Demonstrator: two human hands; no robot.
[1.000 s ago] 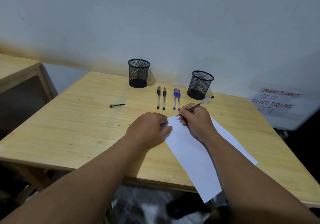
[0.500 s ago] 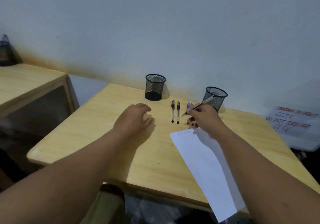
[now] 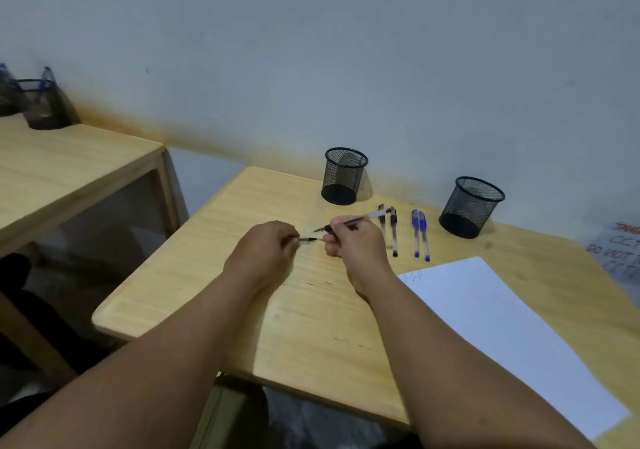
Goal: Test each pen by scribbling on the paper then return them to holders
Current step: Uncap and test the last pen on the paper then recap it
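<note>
My right hand (image 3: 356,246) grips an uncapped black pen (image 3: 360,220), its tip pointing left. My left hand (image 3: 265,252) pinches the pen's cap (image 3: 307,239), a short way from the tip. Two black pens (image 3: 393,232) and two blue pens (image 3: 419,235) lie side by side on the wooden table (image 3: 207,292). Behind them stand two black mesh holders, the left holder (image 3: 344,175) and the right holder (image 3: 471,206). A white paper (image 3: 502,330) with faint scribbles at its top corner lies to the right of my right arm.
A second wooden table (image 3: 62,164) stands to the left across a gap, with a holder of pens (image 3: 41,102) at its back. A white wall runs behind. A handwritten notice (image 3: 620,251) hangs at the far right.
My right hand lifted the pen off the paper and swung left. My left hand left the paper, picked up the cap from the table and now holds it by the pen tip.
</note>
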